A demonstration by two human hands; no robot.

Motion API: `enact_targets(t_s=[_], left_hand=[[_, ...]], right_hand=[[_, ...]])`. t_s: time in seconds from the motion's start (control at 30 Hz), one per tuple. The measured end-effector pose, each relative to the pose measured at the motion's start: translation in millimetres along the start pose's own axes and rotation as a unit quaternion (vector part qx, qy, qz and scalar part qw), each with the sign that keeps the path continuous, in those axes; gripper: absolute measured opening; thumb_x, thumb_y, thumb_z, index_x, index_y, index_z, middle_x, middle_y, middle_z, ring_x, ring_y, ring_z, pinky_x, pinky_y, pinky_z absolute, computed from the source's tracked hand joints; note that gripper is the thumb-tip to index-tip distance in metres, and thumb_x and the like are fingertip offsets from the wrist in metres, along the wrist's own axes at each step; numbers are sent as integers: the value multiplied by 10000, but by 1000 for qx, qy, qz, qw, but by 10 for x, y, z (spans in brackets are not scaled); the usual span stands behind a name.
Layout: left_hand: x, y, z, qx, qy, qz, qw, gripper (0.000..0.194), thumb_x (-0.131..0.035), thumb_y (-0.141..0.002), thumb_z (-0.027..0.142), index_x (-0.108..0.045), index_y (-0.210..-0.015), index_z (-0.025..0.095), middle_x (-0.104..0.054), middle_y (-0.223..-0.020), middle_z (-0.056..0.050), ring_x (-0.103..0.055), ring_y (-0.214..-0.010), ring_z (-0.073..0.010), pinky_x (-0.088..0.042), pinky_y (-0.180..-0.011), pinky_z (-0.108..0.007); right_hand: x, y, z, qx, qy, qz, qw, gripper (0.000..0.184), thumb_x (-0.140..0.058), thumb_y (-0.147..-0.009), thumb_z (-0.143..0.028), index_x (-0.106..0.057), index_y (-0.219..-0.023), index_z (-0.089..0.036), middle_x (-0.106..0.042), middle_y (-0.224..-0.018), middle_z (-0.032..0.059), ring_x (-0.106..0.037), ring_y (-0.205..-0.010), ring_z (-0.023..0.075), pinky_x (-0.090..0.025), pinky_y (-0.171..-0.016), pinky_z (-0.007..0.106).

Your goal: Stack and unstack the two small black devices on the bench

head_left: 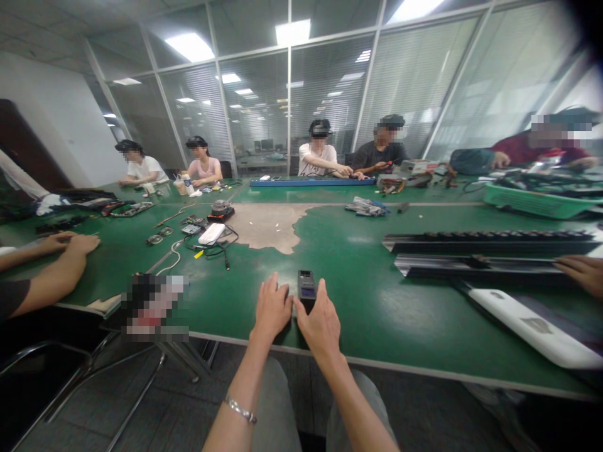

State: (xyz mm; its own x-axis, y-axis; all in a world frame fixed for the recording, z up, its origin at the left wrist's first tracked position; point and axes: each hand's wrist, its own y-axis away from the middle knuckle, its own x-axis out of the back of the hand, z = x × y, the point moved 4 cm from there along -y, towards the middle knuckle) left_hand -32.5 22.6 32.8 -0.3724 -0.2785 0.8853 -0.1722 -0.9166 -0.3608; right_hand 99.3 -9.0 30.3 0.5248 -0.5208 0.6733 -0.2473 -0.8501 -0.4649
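A small black box-like device (306,281) with a little screen stands on the green table in front of me. My left hand (274,307) rests on the tabletop just left of it, fingers stretched forward and holding nothing. Around the near end of the device lies my right hand (324,321), its thumb on the left side and its fingers extended along the right. Whether the right hand's skin presses on the device I cannot tell. A silver bracelet (240,409) circles my left wrist.
A white power bank-like block (211,233) with black cables lies ahead left, near eyeglasses (159,236). Long black metal profiles (471,266) and a long white casing (532,326) lie right. A co-worker's arms (61,263) rest at left; another person's hand (581,271) touches a profile.
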Motion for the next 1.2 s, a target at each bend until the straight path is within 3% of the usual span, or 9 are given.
enact_targets(t_s=[0.17,0.37,0.57,0.87,1.2], left_hand=[[-2,2,11,-6,0,5,1000,309,-473,-942,314,-607,-1198,205,-367,-1526,-147,-339,-1408,-261,-258,-1154,-505],[-15,-4,0,-8,-3,6,1000,329,-479,-942,328,-592,-1221,196,-374,-1518,-160,-351,-1398,-274,-263,-1152,-502],[-25,-3,-4,-8,-9,3,1000,325,-485,-940,329,-578,-1230,214,-388,-1513,-139,-358,-1394,-269,-266,-1152,-507],[-7,2,7,-13,-16,5,1000,310,-489,-935,315,-595,-1205,209,-395,-1506,-150,-383,-1376,-276,-271,-1150,-504],[-5,3,16,-13,-15,1,1000,306,-482,-941,321,-588,-1209,216,-397,-1506,-141,-361,-1392,-267,-265,-1153,-508]], right_hand=[[-44,44,75,9,6,1,1000,731,-458,-911,-492,-319,-1452,-19,-575,-1289,229,-565,-1138,304,-456,-943,402],[-74,65,130,44,-18,25,999,764,-486,-900,-510,-318,-1451,-8,-541,-1333,235,-522,-1199,317,-437,-993,435],[-59,62,135,42,-25,13,999,657,-477,-912,-475,-412,-1400,-40,-581,-1293,216,-550,-1173,295,-449,-984,425],[-53,58,106,39,-26,20,999,766,-504,-900,-503,-331,-1440,12,-554,-1312,246,-523,-1202,304,-433,-1009,426],[-50,66,96,62,-19,27,998,666,-489,-918,-481,-410,-1392,-21,-574,-1293,229,-535,-1181,292,-441,-997,423]])
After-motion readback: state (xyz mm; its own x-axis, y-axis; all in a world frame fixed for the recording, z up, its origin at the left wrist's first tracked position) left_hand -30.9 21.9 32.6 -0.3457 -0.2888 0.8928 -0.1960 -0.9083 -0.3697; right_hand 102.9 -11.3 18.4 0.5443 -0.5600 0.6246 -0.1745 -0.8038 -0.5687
